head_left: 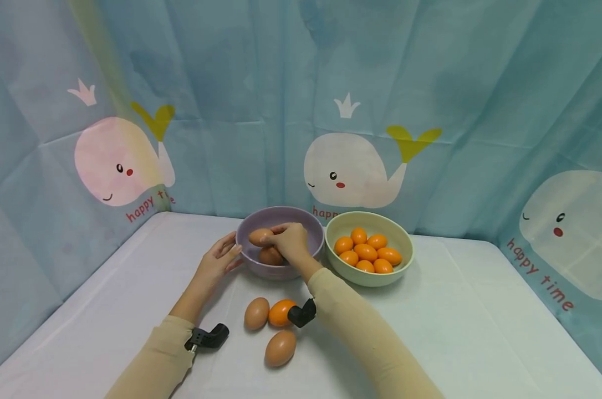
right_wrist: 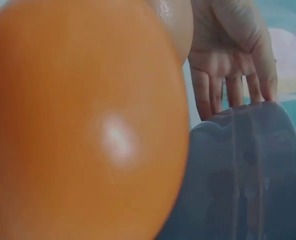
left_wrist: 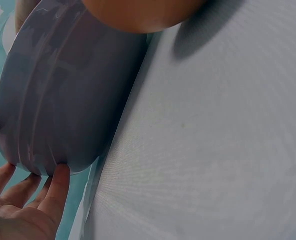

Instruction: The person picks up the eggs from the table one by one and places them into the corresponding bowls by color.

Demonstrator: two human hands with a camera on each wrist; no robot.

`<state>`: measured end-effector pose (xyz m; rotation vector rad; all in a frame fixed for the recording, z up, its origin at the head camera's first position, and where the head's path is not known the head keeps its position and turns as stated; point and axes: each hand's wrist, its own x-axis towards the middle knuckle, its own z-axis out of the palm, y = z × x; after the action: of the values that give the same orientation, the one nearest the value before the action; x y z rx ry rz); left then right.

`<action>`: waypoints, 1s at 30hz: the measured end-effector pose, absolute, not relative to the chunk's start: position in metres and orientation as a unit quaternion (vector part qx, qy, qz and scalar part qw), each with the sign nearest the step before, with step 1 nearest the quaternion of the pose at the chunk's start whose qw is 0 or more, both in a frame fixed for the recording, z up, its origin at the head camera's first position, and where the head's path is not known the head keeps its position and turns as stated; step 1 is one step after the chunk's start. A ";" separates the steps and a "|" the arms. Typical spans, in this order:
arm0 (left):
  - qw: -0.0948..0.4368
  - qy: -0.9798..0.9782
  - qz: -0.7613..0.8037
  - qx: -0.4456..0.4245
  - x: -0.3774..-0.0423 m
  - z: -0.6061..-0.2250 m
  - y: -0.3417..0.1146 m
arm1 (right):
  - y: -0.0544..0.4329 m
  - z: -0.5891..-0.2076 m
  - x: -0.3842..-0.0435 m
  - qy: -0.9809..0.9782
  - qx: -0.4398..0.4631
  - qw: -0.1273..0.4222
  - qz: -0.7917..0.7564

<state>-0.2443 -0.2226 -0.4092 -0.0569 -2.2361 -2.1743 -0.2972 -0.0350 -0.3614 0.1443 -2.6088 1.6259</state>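
Note:
My right hand (head_left: 291, 244) pinches a brown egg (head_left: 261, 237) inside the purple bowl (head_left: 281, 271). Beneath it, another brown egg (head_left: 271, 255) lies in the same bowl. My left hand (head_left: 217, 259) touches the bowl's left side; in the left wrist view its fairly straight, spread fingers (left_wrist: 60, 192) meet the outer wall. On the table in front are a brown egg (head_left: 256, 313), an orange egg (head_left: 282, 313) partly behind the right wrist camera, and a nearer brown egg (head_left: 280, 348). The right wrist view shows the orange egg (right_wrist: 87, 130) very close, hiding much of the bowl.
Right beside the purple bowl stands a light green bowl (head_left: 406, 260) with several orange eggs (head_left: 366, 252). A white cloth (head_left: 480, 332) covers the table. Blue curtains (head_left: 231, 166) printed with whales hang along the back and sides.

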 end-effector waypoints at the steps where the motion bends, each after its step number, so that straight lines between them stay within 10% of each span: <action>1: 0.011 -0.717 -0.697 -0.018 -0.244 -0.409 -0.223 | -0.035 -0.361 -0.297 -0.851 0.046 0.032 0.522; 30: 0.013 -0.720 -0.693 -0.029 -0.247 -0.415 -0.225 | -0.034 -0.364 -0.296 -0.895 0.130 -0.005 0.426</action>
<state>-0.2474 -0.2249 -0.4149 -0.0896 -2.2438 -2.1593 -0.2963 -0.0343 -0.3639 0.4081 -2.8205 1.3436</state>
